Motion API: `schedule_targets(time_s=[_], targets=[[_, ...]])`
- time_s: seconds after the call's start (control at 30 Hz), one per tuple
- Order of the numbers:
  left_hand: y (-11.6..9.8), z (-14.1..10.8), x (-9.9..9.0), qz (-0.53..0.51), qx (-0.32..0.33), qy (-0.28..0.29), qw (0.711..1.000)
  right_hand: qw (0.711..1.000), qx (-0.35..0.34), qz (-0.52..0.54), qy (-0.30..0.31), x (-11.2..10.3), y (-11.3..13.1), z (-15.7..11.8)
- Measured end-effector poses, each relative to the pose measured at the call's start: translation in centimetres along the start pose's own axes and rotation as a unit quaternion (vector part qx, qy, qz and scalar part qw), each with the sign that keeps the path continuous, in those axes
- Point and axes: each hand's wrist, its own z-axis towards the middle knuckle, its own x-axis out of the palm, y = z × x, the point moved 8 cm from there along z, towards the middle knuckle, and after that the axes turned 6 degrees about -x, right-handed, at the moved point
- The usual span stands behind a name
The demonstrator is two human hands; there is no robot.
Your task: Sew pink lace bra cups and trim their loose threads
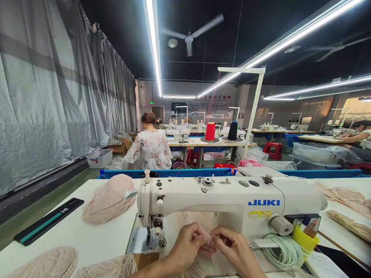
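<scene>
Both my hands meet under the arm of a white JUKI sewing machine (199, 197), to the right of its needle area. My left hand (191, 241) is closed, pinching a small piece of pale pink fabric (208, 249). Fingertips of my right hand (232, 245) press on the same fabric from the right. Much of it is hidden by my fingers. Behind the hands, a larger pale cloth (188, 221) lies under the machine arm. Pink lacy pieces (107, 266) lie near the front edge, left of my left forearm.
A bundled pink cloth (111, 199) and a black-and-green strip-shaped case (49, 221) lie on the left. A yellow cup (305, 241) with tools and a coil of pale green cord (282, 251) stand right. Red and black thread cones rise behind. Another person (150, 144) sits ahead.
</scene>
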Motion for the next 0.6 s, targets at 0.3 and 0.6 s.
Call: schedule_targets(time_s=[0.3, 0.6], targets=[[-0.22, 0.69, 0.27, -0.008, 0.01, 0.016, 1.0, 0.996, 0.071, 0.043, -0.024, -0.15, -0.79, -0.09], [-0.04, 0.99, 0.77, -0.016, 0.005, 0.04, 0.999, 0.993, 0.074, 0.076, -0.045, -0.14, -0.95, -0.66]])
